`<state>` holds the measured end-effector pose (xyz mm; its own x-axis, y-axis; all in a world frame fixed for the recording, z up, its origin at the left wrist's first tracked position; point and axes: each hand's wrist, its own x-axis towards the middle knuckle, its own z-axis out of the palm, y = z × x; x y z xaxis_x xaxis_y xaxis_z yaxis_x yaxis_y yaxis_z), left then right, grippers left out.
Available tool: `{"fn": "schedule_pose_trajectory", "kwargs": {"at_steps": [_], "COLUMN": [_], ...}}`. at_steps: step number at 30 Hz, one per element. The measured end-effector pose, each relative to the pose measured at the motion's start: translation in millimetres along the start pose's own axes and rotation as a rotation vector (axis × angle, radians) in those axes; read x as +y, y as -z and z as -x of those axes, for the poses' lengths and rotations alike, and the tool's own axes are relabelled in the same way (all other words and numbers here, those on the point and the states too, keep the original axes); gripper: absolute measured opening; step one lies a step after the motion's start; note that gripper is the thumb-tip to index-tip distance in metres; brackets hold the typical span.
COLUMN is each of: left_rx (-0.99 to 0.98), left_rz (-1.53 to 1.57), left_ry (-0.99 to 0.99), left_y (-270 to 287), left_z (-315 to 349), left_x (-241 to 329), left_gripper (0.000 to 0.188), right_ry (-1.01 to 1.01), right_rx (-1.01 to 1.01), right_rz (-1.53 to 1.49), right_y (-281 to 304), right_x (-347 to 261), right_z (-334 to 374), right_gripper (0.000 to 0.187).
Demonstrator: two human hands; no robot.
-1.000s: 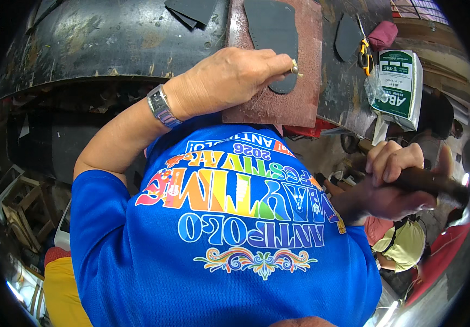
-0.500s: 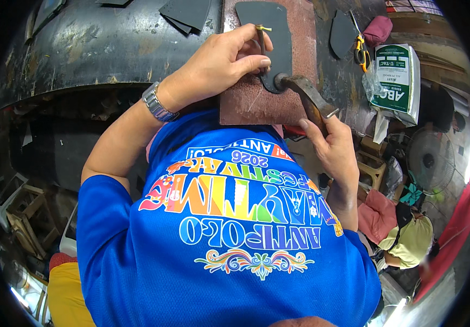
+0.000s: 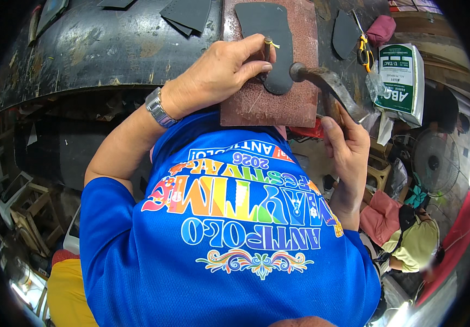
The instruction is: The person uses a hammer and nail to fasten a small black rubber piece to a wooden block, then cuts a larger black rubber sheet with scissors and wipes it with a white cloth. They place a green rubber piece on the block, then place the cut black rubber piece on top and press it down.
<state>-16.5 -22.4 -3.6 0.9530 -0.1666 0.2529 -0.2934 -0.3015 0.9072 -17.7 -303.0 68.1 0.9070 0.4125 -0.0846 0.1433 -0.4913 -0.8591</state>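
Observation:
A black sole-shaped sheet [image 3: 267, 22] lies on a reddish-brown board [image 3: 246, 111] at the table's front edge. My left hand [image 3: 226, 65] pinches a thin metal punch [image 3: 267, 50] upright over the sheet, with a bit of yellow string at its top. The punch's lower end is hidden by my fingers. Right of the board, my right hand [image 3: 346, 144] is closed round the handle of a hammer [image 3: 327, 82]. The hammer's round face points left, close to the sheet's near end and apart from the punch.
More cut black pieces lie at the table's far left [image 3: 188, 13] and a sole-shaped one [image 3: 345, 34] right of the board. Beside it are yellow-handled scissors [image 3: 364, 54], a maroon pouch [image 3: 381, 30] and a green-and-white package [image 3: 398, 82]. A fan [image 3: 435, 161] and another person [image 3: 417, 240] are at the right.
My right hand and the hammer have moved right and slightly back from the sheet. My left hand has shifted a little nearer, the punch still in its fingers.

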Motion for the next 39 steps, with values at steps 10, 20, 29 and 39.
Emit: {"fn": "schedule_pose_trajectory", "kwargs": {"at_steps": [10,20,29,39], "left_rx": [0.016,0.037,0.016,-0.021], "left_rz": [-0.079,-0.224,-0.059,0.062], "left_ry": [-0.124,-0.347,-0.065,0.019], "left_y": [-1,-15,-8,-5], "left_z": [0,5,0,-3], "left_x": [3,8,3,1], "left_gripper": [0.014,0.014,0.013,0.012], "right_ry": [0.003,0.587,-0.046,-0.024], "right_rx": [0.024,0.050,0.112,-0.180], "right_rz": [-0.006,-0.528,-0.027,0.309], "right_y": [2,13,11,2], "right_x": [-11,-51,-50,-16], "right_z": [-1,7,21,2], "right_gripper": [0.046,0.054,0.049,0.037]}}
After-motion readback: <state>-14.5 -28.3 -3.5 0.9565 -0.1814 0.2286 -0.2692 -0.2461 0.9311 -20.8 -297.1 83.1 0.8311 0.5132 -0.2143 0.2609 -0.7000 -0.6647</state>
